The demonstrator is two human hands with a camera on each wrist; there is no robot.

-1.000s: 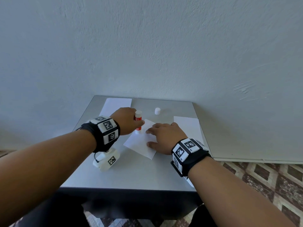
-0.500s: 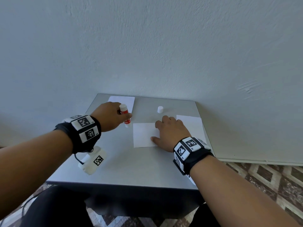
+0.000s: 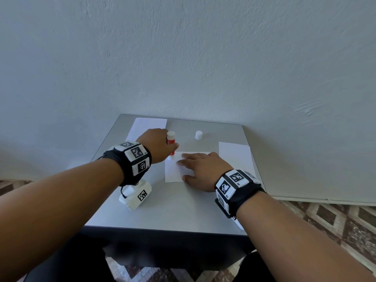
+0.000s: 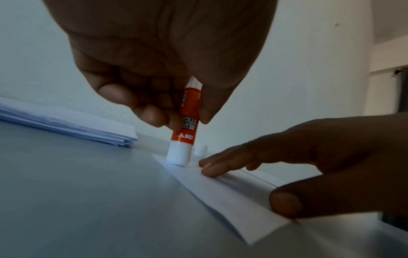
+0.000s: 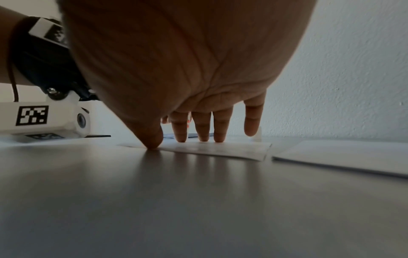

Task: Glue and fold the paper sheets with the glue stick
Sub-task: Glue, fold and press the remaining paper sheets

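Wristbands (image 3: pixel 136 159) with black-and-white square marker codes on both wrists. Right hand (image 3: pixel 203 169) flat, fingers straight, pressing folded paper sheet (image 3: pixel 173 171) onto grey table (image 3: pixel 162 210). Left hand (image 3: pixel 156 145) grips glue stick (image 4: pixel 184 125) upright, tip down on the sheet's far-left corner; red label, upside down, reads "DIY". White cap (image 3: pixel 198 135) stands farther back. Paper stack (image 3: pixel 146 127) at far left, another sheet (image 3: pixel 234 155) at right. Pale textured wall behind, patterned floor tiles.
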